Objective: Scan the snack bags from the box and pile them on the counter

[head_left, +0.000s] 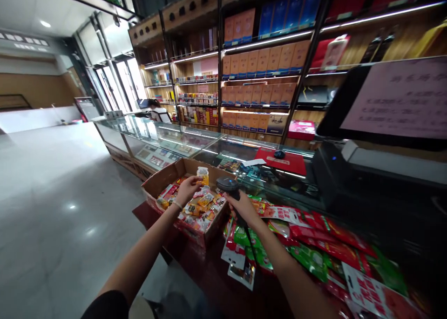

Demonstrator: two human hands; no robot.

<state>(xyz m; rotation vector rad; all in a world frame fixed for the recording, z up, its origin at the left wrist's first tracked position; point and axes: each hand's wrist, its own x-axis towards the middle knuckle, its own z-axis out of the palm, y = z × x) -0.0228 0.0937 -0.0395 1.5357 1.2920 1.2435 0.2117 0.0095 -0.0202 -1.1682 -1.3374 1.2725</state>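
Note:
My left hand (188, 190) is closed on a small orange and clear snack packet (203, 175), held upright above an open cardboard box (157, 200). Inside the box lie many small snack packets (193, 209), mostly orange, white and red. In my right hand (244, 207) is a black handheld barcode scanner (227, 185), its head pointing left toward the held packet but apart from it. The scanner's cable (250, 244) hangs below my wrist. Beside my right forearm lies a pile of red and green snack bags (310, 258), partly hidden by the arm.
Behind the box runs a glass display counter (167, 139) with a red mat (293, 162) and a computer mouse (279, 154) on it. A dark checkout terminal (349, 170) stands at right. Shelves of boxed goods (258, 95) line the back wall.

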